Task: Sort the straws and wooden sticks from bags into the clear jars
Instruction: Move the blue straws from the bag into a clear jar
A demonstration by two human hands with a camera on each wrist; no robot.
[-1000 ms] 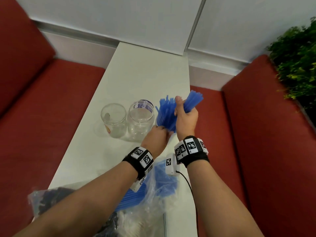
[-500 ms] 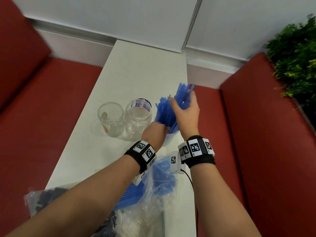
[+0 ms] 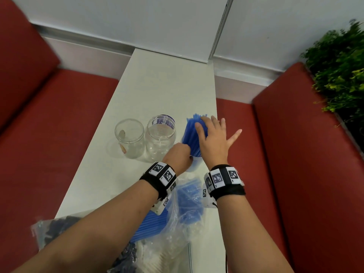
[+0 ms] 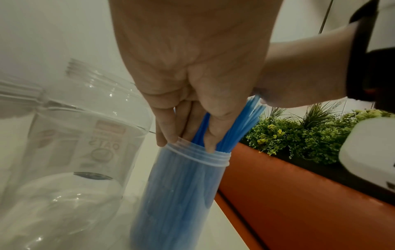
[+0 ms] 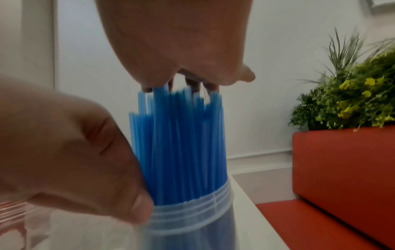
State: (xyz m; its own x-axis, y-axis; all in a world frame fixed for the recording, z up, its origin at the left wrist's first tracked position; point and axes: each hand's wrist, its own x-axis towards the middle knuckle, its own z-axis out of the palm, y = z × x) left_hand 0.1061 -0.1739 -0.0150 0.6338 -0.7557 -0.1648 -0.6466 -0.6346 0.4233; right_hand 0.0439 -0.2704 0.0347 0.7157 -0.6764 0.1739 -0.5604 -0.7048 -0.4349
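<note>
White table [image 3: 167, 79], blue straws [image 5: 181, 143] upright in jar [image 4: 181, 186], left fingers [image 4: 164, 132] gripping rim, right hand [image 3: 213, 138] flat on tips.

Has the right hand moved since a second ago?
Yes. The right hand let go of the blue straws and now lies flat over their tips, lower toward the jar.

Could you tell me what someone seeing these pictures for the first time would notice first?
The eye goes first to the bright blue straws standing in a clear jar near the right edge of the white table. The right hand lies flat on their tops, while the left hand is at the jar's rim. Left of them stand two clear jars, with no straws in them.
</note>
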